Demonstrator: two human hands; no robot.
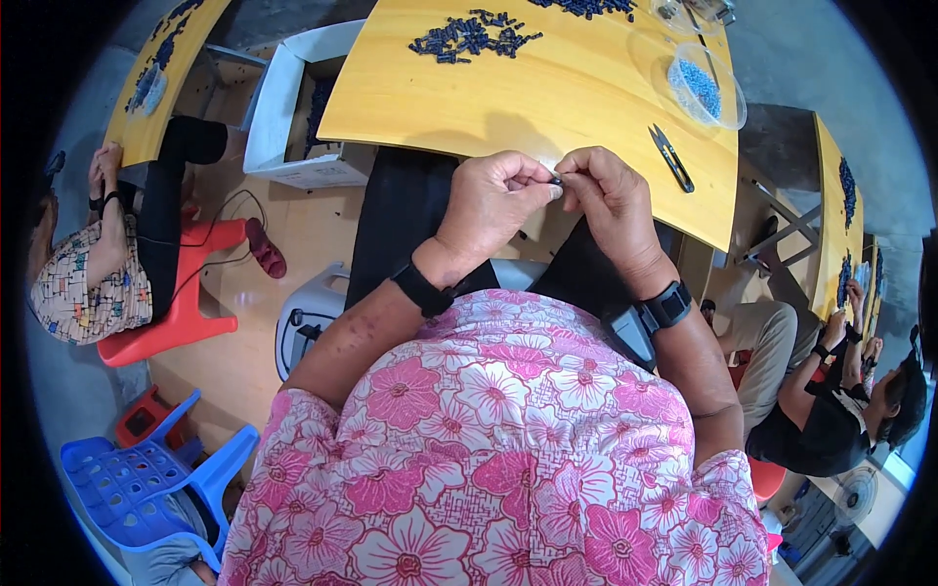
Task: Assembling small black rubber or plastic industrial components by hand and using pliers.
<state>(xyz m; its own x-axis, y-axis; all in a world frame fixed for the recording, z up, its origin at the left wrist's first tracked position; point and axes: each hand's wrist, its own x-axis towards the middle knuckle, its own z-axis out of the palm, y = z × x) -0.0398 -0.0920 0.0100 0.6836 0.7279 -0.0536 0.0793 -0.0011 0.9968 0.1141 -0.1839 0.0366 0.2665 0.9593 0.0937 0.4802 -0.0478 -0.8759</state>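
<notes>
My left hand (493, 200) and my right hand (608, 200) meet fingertip to fingertip just below the near edge of a yellow table (547, 93). Between the pinched fingers sits a small dark part (556, 180); both hands grip it. Each wrist wears a black band. A heap of similar small dark parts (472, 37) lies on the table further away. A clear round bowl with blue bits (701, 86) stands at the right, with a pair of black snips (671, 157) near the table's edge below it.
A white open box (293, 107) stands on the floor left of the table. A person on a red stool (166, 322) sits at the left, another person (831, 400) at the right by a second yellow table. A blue plastic chair (147, 479) is at lower left.
</notes>
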